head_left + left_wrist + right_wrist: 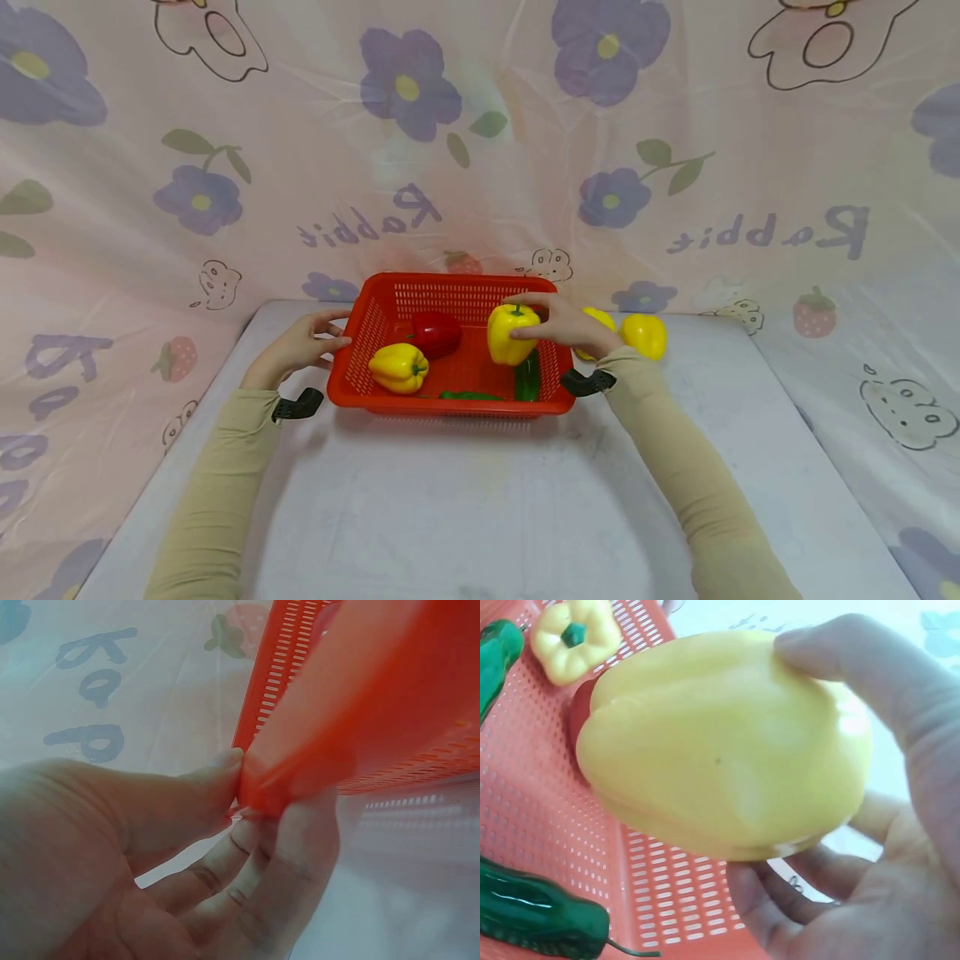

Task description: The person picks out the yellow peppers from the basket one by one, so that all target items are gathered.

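Observation:
A red plastic basket point(450, 406) with slotted walls stands on the white table. My left hand point(303, 346) pinches its left rim between thumb and fingers, as the left wrist view shows up close. Over the basket's right side, my right hand point(566, 323) holds a yellow bell pepper point(513, 335) upright, stem on top. Inside the basket lie another yellow bell pepper point(398, 368), a red bell pepper point(437, 334) and two green peppers, one long dark pepper point(527, 379) at the right and one point(471, 396) half hidden by the front rim.
Two more yellow bell peppers lie on the table right of the basket: one point(643, 336) in plain sight, the other point(597, 318) partly behind my right hand. A printed curtain point(480, 183) hangs behind the table point(450, 517) and along its sides.

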Tool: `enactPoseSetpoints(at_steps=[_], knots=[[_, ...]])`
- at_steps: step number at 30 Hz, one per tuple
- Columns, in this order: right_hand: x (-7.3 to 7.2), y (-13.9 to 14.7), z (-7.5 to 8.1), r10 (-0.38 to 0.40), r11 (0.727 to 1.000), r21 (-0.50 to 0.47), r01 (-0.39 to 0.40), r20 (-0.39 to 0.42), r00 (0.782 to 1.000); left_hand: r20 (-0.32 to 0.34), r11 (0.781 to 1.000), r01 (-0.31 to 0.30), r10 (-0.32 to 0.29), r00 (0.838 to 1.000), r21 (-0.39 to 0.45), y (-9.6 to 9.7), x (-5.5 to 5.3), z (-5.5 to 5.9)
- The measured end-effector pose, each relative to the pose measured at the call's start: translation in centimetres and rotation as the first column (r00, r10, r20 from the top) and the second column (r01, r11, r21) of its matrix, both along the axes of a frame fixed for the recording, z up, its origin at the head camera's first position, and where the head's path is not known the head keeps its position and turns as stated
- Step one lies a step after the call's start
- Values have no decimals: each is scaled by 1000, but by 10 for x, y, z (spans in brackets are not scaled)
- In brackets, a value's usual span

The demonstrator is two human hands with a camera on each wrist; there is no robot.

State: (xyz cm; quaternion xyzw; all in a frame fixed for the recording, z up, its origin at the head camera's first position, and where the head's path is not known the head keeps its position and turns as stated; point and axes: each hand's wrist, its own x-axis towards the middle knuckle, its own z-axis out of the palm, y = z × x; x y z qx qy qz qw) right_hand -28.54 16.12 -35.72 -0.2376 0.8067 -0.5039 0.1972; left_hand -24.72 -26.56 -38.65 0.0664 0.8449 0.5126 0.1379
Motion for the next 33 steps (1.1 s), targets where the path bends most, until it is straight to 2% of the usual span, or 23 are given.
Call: enactPoseSetpoints(at_steps=[8,10,12,15,17,22,29,33], knots=[[8,13,10,-80,996,42,81,-25,997,10,1000,-2,2,1000,12,-1,1,-1],[10,16,12,-89,994,54,90,-34,995,15,1000,3,-3,1000,17,2,4,5],[12,19,14,-94,993,62,96,-34,995,14,1000,3,-4,1000,15,2,4,5],[15,24,16,-93,994,51,95,-32,995,9,1000,4,-4,1000,9,2,5,5],[17,28,17,-99,994,51,101,-38,994,4,1000,0,0,1000,2,-1,2,-1],[22,41,16,-140,990,28,141,-34,990,3,1000,-2,2,1000,3,-1,3,0],[29,61,15,-186,981,-52,185,-25,982,0,1000,-2,2,1000,5,0,3,0],[34,74,16,-231,972,-45,229,-29,973,-5,1000,1,-1,1000,7,0,3,1]])
